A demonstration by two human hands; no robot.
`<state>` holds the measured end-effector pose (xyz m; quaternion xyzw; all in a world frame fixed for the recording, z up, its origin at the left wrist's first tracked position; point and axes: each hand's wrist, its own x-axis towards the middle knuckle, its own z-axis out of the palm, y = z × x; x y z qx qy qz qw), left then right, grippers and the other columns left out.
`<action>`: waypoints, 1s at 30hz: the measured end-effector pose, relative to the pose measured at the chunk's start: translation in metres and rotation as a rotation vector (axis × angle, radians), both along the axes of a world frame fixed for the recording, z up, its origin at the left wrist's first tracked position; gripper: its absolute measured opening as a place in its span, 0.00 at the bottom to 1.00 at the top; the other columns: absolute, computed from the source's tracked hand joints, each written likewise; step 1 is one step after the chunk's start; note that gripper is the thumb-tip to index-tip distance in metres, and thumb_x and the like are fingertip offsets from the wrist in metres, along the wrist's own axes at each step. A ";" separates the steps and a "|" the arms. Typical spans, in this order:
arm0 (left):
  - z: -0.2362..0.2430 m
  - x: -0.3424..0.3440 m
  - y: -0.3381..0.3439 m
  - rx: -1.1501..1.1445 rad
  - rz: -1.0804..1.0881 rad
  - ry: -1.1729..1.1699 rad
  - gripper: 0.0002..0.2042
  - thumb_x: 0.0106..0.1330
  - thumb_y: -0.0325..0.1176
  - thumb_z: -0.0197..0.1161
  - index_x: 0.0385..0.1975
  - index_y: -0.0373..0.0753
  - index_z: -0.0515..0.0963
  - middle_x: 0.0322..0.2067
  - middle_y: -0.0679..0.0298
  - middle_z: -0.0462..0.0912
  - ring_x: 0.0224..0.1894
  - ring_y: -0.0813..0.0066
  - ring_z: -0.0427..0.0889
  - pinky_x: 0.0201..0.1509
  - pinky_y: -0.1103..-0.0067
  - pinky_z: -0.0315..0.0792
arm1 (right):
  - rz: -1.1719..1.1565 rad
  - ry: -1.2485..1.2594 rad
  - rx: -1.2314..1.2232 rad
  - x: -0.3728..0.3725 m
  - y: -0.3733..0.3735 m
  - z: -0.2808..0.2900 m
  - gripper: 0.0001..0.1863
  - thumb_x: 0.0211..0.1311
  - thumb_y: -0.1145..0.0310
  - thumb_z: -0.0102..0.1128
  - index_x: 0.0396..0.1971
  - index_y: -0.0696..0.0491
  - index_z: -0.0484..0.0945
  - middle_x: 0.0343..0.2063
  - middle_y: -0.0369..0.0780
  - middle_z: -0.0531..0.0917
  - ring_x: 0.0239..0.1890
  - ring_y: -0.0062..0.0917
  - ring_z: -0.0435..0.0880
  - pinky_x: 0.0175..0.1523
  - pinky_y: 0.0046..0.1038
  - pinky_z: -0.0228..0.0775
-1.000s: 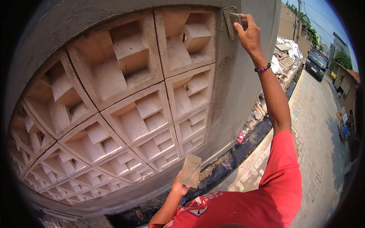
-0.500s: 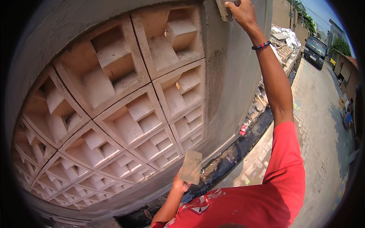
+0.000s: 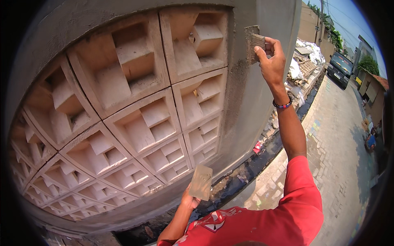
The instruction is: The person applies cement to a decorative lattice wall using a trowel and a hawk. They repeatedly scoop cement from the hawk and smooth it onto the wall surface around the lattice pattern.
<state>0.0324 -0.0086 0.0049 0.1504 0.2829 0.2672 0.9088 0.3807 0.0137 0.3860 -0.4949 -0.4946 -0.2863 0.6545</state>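
- Grasping the ribbed, brown block-shaped handle of a grey, mortar-crusted rectangular hand float (image 3: 251, 46), the bare right hand (image 3: 271, 61) is at 2 o'clock from the middle of the view; its thumb is on the near side, its fingers curl round the far side.
- The float is at 1 o'clock, just left of that hand; its plate stands upright, seemingly flat against the damp grey plaster band (image 3: 240, 98) that edges the blockwork.
- The bare left hand (image 3: 190, 199), at 6 o'clock, is closed on the lower left edge of a smeared, tan-grey rectangular flat plate (image 3: 201, 182); the plate is tilted, its broad face turned up, well apart from the float; its material I cannot tell.
- At 9 o'clock spreads a grid of pale pinkish, square, hollow masonry blocks (image 3: 141, 121), each with stepped recesses.
- A dark beaded bracelet (image 3: 283, 103) rings the right wrist; the short red fabric sleeve (image 3: 303, 180) is at 4 o'clock.
- At 5 o'clock a dark, wet open channel (image 3: 240, 178) runs along the wall's foot; at 3 o'clock lies a pale paved road (image 3: 332, 143); at 2 o'clock stands a dark vehicle (image 3: 340, 67).
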 end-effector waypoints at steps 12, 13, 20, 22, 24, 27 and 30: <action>-0.009 0.007 -0.005 -0.060 -0.017 -0.007 0.11 0.68 0.36 0.49 0.48 0.43 0.69 0.44 0.62 0.78 0.44 0.67 0.81 0.45 0.71 0.78 | -0.105 0.117 -0.141 -0.018 0.042 -0.094 0.17 0.52 0.73 0.60 0.41 0.60 0.68 0.30 0.47 0.80 0.29 0.33 0.80 0.38 0.30 0.71; -0.010 0.004 -0.006 -0.056 -0.011 -0.021 0.11 0.69 0.36 0.49 0.48 0.43 0.69 0.44 0.62 0.78 0.44 0.67 0.81 0.45 0.71 0.78 | -0.062 0.163 -0.223 -0.023 0.033 -0.119 0.17 0.52 0.74 0.60 0.41 0.60 0.69 0.31 0.47 0.80 0.31 0.32 0.80 0.39 0.30 0.71; -0.012 -0.010 0.002 -0.032 0.002 -0.031 0.11 0.68 0.34 0.51 0.48 0.41 0.68 0.43 0.61 0.78 0.42 0.67 0.81 0.44 0.72 0.78 | -0.438 -0.432 -0.224 -0.028 -0.034 -0.049 0.19 0.50 0.78 0.59 0.45 0.55 0.76 0.33 0.40 0.77 0.37 0.27 0.74 0.44 0.26 0.68; -0.012 -0.009 0.002 -0.030 -0.014 -0.039 0.11 0.67 0.32 0.52 0.48 0.41 0.68 0.43 0.60 0.78 0.42 0.68 0.81 0.43 0.73 0.79 | -0.529 -0.648 -0.278 -0.045 -0.040 -0.006 0.20 0.48 0.77 0.60 0.45 0.51 0.77 0.33 0.38 0.75 0.39 0.32 0.72 0.44 0.30 0.67; -0.008 -0.006 0.001 -0.052 -0.025 -0.061 0.11 0.66 0.31 0.52 0.47 0.40 0.68 0.42 0.60 0.78 0.41 0.68 0.81 0.42 0.73 0.79 | -0.636 -0.806 -0.302 -0.051 -0.032 0.021 0.18 0.49 0.76 0.58 0.44 0.50 0.77 0.33 0.37 0.74 0.38 0.31 0.72 0.42 0.30 0.67; -0.016 -0.001 -0.001 -0.065 -0.048 -0.100 0.11 0.66 0.31 0.52 0.47 0.40 0.68 0.42 0.60 0.78 0.41 0.68 0.81 0.42 0.73 0.79 | -0.765 -0.955 -0.333 -0.056 -0.018 0.045 0.16 0.49 0.75 0.56 0.41 0.48 0.77 0.32 0.35 0.74 0.37 0.30 0.71 0.39 0.30 0.67; -0.025 0.001 0.000 -0.061 -0.077 -0.151 0.12 0.66 0.32 0.52 0.48 0.41 0.69 0.42 0.61 0.79 0.41 0.68 0.81 0.43 0.72 0.79 | -0.852 -1.018 -0.335 -0.057 -0.003 0.066 0.14 0.50 0.74 0.53 0.38 0.48 0.77 0.31 0.35 0.74 0.36 0.29 0.71 0.36 0.30 0.68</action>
